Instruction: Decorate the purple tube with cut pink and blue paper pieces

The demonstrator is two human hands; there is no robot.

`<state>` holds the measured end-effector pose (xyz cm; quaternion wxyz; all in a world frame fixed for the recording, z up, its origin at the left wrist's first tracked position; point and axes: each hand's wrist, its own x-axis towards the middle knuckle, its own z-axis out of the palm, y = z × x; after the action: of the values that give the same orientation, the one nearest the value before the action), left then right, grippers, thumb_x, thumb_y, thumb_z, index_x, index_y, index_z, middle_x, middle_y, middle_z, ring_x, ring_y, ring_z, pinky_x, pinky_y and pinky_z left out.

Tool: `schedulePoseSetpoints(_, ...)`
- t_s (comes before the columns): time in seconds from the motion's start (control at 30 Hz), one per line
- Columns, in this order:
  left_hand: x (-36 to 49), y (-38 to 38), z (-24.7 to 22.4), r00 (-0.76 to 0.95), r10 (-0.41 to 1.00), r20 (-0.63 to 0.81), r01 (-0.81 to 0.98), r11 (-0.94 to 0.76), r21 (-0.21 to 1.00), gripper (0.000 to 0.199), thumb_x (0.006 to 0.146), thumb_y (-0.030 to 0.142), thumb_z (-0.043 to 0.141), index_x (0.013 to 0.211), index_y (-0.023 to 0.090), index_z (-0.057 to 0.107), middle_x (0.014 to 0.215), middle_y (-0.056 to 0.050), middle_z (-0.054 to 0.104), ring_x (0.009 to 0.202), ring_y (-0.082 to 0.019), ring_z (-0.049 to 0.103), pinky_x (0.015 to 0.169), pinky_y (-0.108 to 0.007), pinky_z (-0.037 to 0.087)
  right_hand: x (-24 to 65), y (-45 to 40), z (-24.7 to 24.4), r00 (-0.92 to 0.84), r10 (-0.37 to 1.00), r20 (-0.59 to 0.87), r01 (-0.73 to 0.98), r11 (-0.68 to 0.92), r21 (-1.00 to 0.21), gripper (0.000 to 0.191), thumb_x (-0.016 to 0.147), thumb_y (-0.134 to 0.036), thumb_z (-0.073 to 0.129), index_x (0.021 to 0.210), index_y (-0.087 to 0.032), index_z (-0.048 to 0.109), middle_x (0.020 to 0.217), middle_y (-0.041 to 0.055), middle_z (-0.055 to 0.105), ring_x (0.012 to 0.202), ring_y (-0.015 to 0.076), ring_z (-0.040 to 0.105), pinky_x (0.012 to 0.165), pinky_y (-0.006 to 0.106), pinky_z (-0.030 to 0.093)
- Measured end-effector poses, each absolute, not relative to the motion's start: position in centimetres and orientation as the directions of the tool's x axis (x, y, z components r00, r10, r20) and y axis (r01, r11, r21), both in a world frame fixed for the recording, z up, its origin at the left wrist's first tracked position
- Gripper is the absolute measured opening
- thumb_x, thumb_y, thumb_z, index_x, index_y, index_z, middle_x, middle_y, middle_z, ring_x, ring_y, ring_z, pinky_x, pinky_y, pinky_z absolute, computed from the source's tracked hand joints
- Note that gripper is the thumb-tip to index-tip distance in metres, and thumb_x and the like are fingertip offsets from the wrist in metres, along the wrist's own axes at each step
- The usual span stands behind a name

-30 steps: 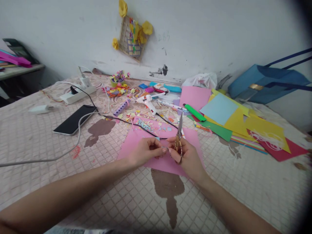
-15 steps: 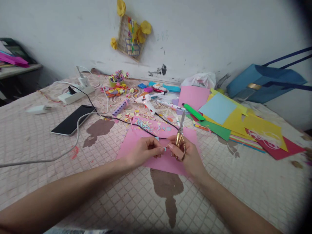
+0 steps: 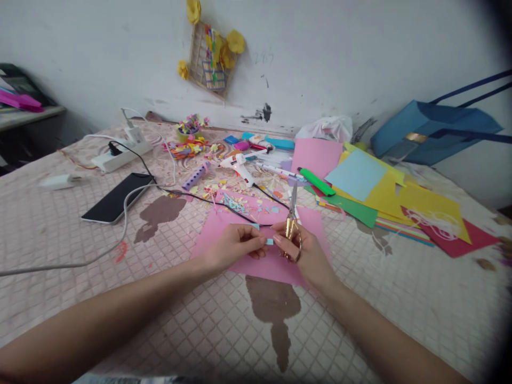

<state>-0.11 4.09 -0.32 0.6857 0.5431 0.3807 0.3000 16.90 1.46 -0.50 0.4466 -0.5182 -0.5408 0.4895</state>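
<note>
- Left hand (image 3: 240,246): thumb and finger pinched narrow at the near-left edge of one small light blue paper piece (image 3: 270,241), which sits above the middle of the pink sheet (image 3: 276,271).
- Right hand (image 3: 310,248): curled around one pair of gold-handled scissors (image 3: 291,226), over the sheet's right half, blades pointing away; fingertips near the piece.
- Risk (judged): piece is tiny; a loose pinch or a brush from the scissors could drop it among the loose clippings (image 3: 236,202) at the sheet's far edge, too many to count.
- Risk (judged): black cord (image 3: 240,214) crosses the sheet just beyond the fingers; a snag could tug the glue gun.
- Counts beyond the sheet: one white glue gun (image 3: 241,169), one green-cased tool (image 3: 316,182) to the far right, one flower pot (image 3: 188,133) farther back.
- Left of the sheet, on the counter (image 3: 180,320): one black phone (image 3: 116,198), one power strip (image 3: 116,158).
</note>
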Motion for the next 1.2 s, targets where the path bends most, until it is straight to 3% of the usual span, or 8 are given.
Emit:
schedulePoseSetpoints(0.13, -0.12, 4.09, -0.51, 0.494, 0.853, -0.172, 0.027, 0.183, 0.983, 0.023, 0.075, 0.033, 0.06, 0.072, 0.011, 0.058, 0.066, -0.002, 0.061, 0.06, -0.009, 0.055, 0.06, -0.023, 0.044, 16.87, 1.49, -0.67, -0.08, 0.996, -0.039, 0.151, -0.026, -0.988, 0.03, 0.072, -0.038, 0.063, 0.094, -0.018, 0.055, 0.067, -0.0018, 0.05, 0.056, 0.0109, 0.043, 0.05, 0.023, 0.035)
schedulePoseSetpoints(0.33, -0.04, 3.92, -0.61, 0.469, 0.877, -0.104, 0.117, 0.055, 0.992, 0.021, 0.074, 0.032, 0.061, 0.069, 0.011, 0.057, 0.061, -0.001, 0.058, 0.057, -0.01, 0.053, 0.056, -0.022, 0.041, 16.99, 1.46, -1.22, -0.15, 0.988, -0.045, 0.119, -0.027, -0.993, 0.024, 0.074, -0.027, 0.06, 0.096, -0.02, 0.054, 0.07, -0.0033, 0.051, 0.059, 0.0098, 0.044, 0.053, 0.022, 0.035)
schedulePoseSetpoints(0.63, -0.09, 4.22, -0.6, 0.498, 0.857, -0.131, 0.104, 0.091, 0.99, 0.026, 0.074, 0.036, 0.059, 0.066, 0.012, 0.054, 0.06, 0.0, 0.056, 0.053, -0.008, 0.051, 0.053, -0.021, 0.041, 17.1, 1.76, -0.47, -0.113, 0.991, -0.077, 0.131, -0.062, -0.989, 0.028, 0.073, -0.036, 0.06, 0.094, -0.019, 0.054, 0.069, -0.0032, 0.05, 0.057, 0.0102, 0.043, 0.053, 0.023, 0.034)
schedulePoseSetpoints(0.9, -0.13, 3.92, -0.6, 0.513, 0.849, -0.13, 0.173, 0.046, 0.984, 0.026, 0.07, 0.037, 0.064, 0.066, 0.012, 0.056, 0.059, 0.0, 0.057, 0.053, -0.008, 0.051, 0.052, -0.02, 0.041, 17.07, 1.62, -0.86, -0.15, 0.988, -0.035, 0.148, -0.013, -0.989, 0.025, 0.072, -0.031, 0.059, 0.095, -0.02, 0.053, 0.07, -0.0022, 0.05, 0.059, 0.0111, 0.045, 0.052, 0.023, 0.035)
schedulePoseSetpoints(1.2, -0.21, 3.99, -0.05, 0.551, 0.822, -0.144, 0.07, 0.127, 0.989, 0.025, 0.072, 0.034, 0.062, 0.065, 0.011, 0.055, 0.059, 0.0, 0.057, 0.053, -0.008, 0.051, 0.055, -0.022, 0.041, 16.97, 1.42, -0.4, -0.149, 0.989, -0.019, 0.133, 0.001, -0.991, 0.027, 0.072, -0.034, 0.061, 0.094, -0.02, 0.055, 0.072, -0.0015, 0.052, 0.06, 0.0111, 0.045, 0.052, 0.023, 0.035)
